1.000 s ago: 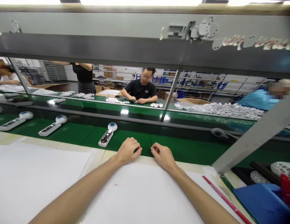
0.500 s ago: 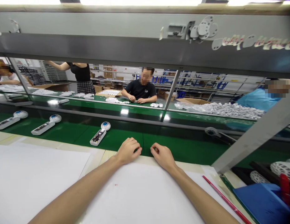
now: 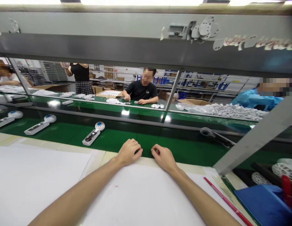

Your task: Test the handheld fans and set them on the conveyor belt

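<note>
Bright lights (image 3: 141, 2) above a grey beam (image 3: 101, 47), racks (image 3: 194, 83) beyond

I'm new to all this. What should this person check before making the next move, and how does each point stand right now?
1. Left hand free: cannot tell; no object shows, but the curled fingers hide the palm.
2. Right hand apart from the left: ok, there is a gap between them.
3. Nearest white device in hand: not ok, it lies on the green belt, untouched.
4. Its open side facing up: ok, dark insides show.
5. Its inner parts complete: cannot tell, too small.
6. Red stick away from both hands: ok.
</note>
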`<state>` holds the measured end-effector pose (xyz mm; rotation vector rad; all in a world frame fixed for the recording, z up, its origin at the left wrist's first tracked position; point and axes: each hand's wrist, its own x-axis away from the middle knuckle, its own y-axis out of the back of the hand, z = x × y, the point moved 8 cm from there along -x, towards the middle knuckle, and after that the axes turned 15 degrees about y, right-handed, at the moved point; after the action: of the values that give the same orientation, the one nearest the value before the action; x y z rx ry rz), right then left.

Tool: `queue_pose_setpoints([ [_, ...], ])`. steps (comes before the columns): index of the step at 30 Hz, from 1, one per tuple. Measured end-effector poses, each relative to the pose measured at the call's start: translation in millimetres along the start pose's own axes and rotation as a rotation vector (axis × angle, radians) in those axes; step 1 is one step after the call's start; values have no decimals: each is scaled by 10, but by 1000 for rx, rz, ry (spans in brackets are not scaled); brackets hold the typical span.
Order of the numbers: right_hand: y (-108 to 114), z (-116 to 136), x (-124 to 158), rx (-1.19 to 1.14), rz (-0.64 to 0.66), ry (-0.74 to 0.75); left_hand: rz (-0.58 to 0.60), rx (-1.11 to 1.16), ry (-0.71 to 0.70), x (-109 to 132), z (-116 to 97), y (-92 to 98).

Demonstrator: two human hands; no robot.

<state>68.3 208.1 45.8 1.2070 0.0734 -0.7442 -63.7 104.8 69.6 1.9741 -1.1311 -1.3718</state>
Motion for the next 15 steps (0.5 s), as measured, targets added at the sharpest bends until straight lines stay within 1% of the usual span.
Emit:
queue_pose_setpoints([
  [15,-2,4,-4,0,-1,10,-9,1,0,-10,6,9],
])
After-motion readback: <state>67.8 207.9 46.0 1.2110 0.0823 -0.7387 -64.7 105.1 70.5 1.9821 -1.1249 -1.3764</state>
